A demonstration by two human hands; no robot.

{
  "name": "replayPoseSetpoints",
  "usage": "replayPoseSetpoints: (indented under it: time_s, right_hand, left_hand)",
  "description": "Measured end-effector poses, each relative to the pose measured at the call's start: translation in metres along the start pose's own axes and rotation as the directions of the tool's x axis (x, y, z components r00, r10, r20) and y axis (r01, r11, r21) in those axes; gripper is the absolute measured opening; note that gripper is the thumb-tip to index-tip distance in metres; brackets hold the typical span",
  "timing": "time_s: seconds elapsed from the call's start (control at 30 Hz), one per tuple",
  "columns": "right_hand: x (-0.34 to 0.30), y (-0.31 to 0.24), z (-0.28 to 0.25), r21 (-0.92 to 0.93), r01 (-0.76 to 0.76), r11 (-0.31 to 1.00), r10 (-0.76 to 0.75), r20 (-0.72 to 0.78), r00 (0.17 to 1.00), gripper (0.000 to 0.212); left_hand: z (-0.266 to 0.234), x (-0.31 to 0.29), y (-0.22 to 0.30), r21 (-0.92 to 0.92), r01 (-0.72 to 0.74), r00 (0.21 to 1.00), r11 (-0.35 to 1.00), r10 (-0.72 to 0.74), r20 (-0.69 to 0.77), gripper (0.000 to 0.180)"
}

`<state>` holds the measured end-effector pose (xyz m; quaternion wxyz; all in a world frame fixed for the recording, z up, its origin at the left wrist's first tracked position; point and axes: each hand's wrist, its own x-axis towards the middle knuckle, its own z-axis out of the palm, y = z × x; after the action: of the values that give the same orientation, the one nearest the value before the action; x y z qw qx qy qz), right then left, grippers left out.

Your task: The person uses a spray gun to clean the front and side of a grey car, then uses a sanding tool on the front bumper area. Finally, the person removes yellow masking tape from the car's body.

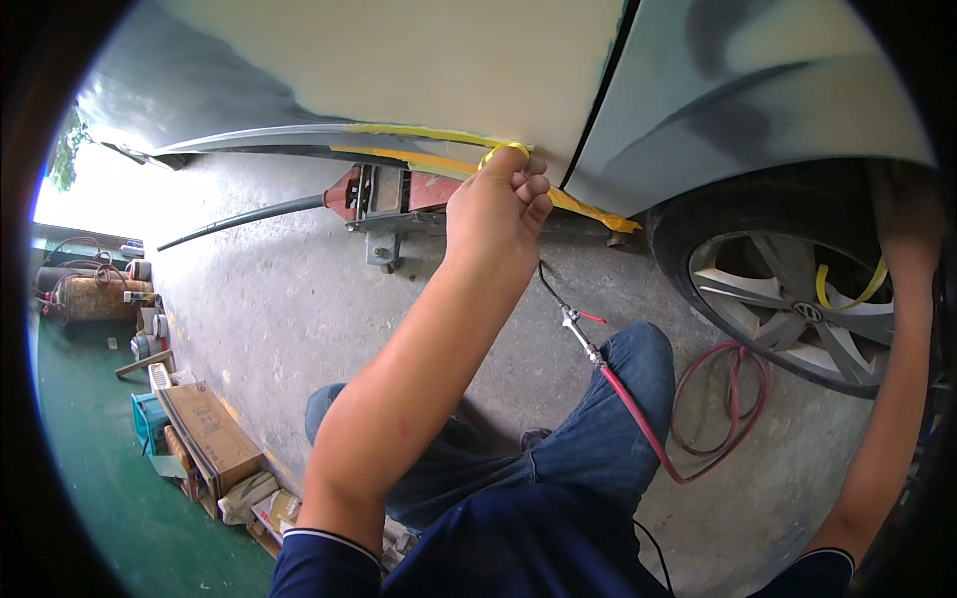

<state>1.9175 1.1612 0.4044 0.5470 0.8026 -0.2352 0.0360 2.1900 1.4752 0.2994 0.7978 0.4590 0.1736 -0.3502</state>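
Observation:
Closed in a pinch, my left hand (498,204) holds yellow masking tape (503,149) against the lower edge of a car door (449,60). From there a yellow strip runs left along the door's bottom, and a more orange strip (384,154) follows the sill beneath it. My right hand (912,224) reaches up at the far right, beside the top of the front wheel's tyre (683,254). Its fingers are blurred and in shadow. Next to it a loose curl of yellow tape (862,296) hangs in front of the spoked rim (773,269).
A floor jack (384,194) with a long black handle stands under the sill. A red air hose (638,424) with a metal fitting crosses my knee and coils by the wheel. Farther left are a cardboard box (204,429), a teal basket (148,419) and a rusty tank (90,299).

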Motion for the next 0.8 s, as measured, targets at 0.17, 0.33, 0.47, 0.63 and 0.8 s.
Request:
replayPoseSetpoints:
  time_s: [0.17,0.33,0.47,0.63,0.8]
  right_hand:
    - [0.009,-0.010,-0.016,0.220,-0.206,0.954,0.188,0.099,0.977,0.038]
    - [0.010,-0.017,-0.030,0.245,-0.210,0.946,0.199,0.068,0.978,0.038]
    - [0.011,-0.019,-0.036,0.264,-0.210,0.941,0.201,0.059,0.978,0.038]
    - [0.012,-0.019,-0.041,0.298,-0.223,0.928,0.213,0.064,0.975,0.038]
    - [0.011,-0.019,-0.038,0.270,-0.173,0.947,0.177,0.011,0.984,0.038]
  left_hand:
    - [-0.002,0.006,-0.007,-0.078,-0.052,0.999,0.996,0.053,0.013,0.008]
    - [-0.019,-0.001,-0.014,-0.022,-0.108,0.989,0.994,0.109,0.100,0.012]
    - [-0.020,-0.004,-0.007,0.096,-0.110,0.988,0.989,0.098,0.117,0.017]
    - [-0.012,-0.013,0.003,0.117,-0.082,0.993,0.990,0.071,0.094,0.018]
    - [-0.003,-0.009,0.003,0.018,-0.054,0.998,0.998,0.053,0.014,0.013]
